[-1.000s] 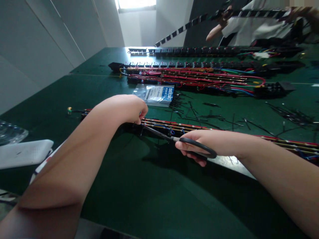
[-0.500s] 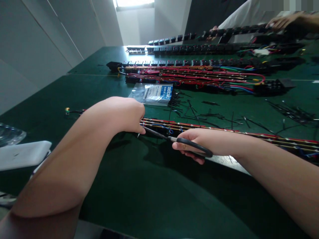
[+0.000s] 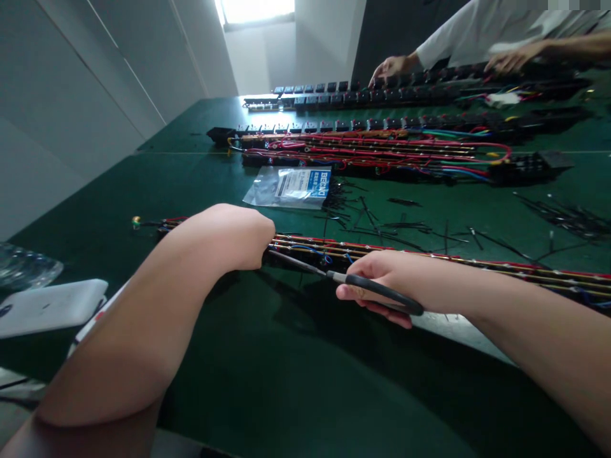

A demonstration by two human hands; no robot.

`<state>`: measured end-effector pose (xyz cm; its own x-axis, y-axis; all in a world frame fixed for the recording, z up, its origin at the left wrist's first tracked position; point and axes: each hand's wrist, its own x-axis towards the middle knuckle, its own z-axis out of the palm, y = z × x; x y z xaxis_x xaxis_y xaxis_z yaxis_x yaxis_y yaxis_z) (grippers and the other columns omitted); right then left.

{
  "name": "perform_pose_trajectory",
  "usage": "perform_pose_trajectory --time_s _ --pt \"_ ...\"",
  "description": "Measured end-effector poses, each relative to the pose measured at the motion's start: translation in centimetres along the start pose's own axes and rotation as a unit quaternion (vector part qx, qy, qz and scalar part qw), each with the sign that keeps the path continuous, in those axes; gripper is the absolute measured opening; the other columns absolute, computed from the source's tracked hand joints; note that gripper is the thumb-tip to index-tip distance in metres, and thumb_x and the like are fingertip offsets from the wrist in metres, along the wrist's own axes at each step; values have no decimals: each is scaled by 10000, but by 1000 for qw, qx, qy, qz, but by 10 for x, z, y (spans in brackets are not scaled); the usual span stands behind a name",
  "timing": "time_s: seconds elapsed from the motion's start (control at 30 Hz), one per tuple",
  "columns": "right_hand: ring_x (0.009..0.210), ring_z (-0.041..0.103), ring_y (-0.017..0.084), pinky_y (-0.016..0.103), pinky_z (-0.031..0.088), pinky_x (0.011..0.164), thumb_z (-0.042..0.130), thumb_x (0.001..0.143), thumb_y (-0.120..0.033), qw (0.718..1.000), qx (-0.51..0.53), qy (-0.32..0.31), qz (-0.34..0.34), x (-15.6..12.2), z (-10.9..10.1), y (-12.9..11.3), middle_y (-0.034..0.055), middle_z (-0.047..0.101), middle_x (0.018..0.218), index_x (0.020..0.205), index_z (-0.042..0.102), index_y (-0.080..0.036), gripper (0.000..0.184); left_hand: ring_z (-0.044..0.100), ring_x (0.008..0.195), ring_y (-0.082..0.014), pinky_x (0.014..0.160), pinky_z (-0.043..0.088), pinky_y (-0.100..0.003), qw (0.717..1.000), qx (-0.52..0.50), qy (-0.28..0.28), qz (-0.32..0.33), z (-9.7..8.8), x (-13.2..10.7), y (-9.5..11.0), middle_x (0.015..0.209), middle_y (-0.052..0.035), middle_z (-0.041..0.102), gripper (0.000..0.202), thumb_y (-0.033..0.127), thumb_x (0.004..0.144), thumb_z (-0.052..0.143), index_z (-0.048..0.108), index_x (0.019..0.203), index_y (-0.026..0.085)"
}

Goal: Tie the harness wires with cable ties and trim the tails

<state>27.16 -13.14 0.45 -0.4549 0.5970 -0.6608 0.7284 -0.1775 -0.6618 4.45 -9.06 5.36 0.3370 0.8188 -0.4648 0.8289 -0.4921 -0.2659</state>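
Note:
A long wired strip (image 3: 429, 259) with red, blue and brass conductors lies across the green table (image 3: 296, 381) in front of me. My left hand (image 3: 233, 235) is curled into a fist on the strip's left part; what its fingers pinch is hidden. My right hand (image 3: 382, 280) grips black-handled scissors (image 3: 334, 277), whose blades point left and reach the strip just under my left hand.
Several more wired strips (image 3: 372, 149) and socket rows (image 3: 334, 95) lie farther back. A plastic bag with a blue label (image 3: 291, 186) and loose black cable ties (image 3: 382, 219) sit between. Another person's hands (image 3: 394, 65) work at the far edge. A white device (image 3: 48, 306) lies left.
My left hand has closed tighter and dropped onto the strip, and the scissors' tips have slid under it. The other person has laid the socket strip down on the table.

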Motion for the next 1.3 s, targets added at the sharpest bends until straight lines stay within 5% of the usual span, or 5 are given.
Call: perform_pose_trajectory --time_s 0.3,0.43,0.67,1.0,1.3 --pt "742 629 230 299 409 586 503 832 -683 914 -287 286 36 -51 -30 24 92 693 964 1014 565 -208 512 635 686 -221 600 424 -300 978 -47 198 -42 3 21 -3 778 -61 700 395 524 894 499 712 775 213" --pt "752 654 267 330 421 606 494 869 -623 898 -339 259 113 -58 -30 25 109 697 932 988 565 -200 446 668 846 -234 668 426 -312 926 -142 348 -28 24 53 19 921 -83 721 413 387 1000 321 670 931 177" --pt "858 717 337 362 450 643 519 916 -467 898 -386 197 82 -52 -16 19 147 742 945 1004 630 -165 333 581 740 -154 690 426 -281 860 -401 285 135 49 82 39 809 -15 671 226 357 922 496 627 842 191" --pt "837 724 357 379 451 614 469 942 -464 879 -432 196 47 -49 -19 13 125 751 927 995 630 -167 342 553 748 -127 723 434 -250 815 -498 260 145 54 81 34 785 17 610 132 309 854 581 603 816 184" --pt "768 721 328 328 352 535 454 931 -501 862 -460 208 47 -44 -16 15 111 748 865 969 631 -184 365 624 832 -139 752 444 -245 823 -462 309 117 58 69 40 885 4 704 145 295 880 560 657 842 194"
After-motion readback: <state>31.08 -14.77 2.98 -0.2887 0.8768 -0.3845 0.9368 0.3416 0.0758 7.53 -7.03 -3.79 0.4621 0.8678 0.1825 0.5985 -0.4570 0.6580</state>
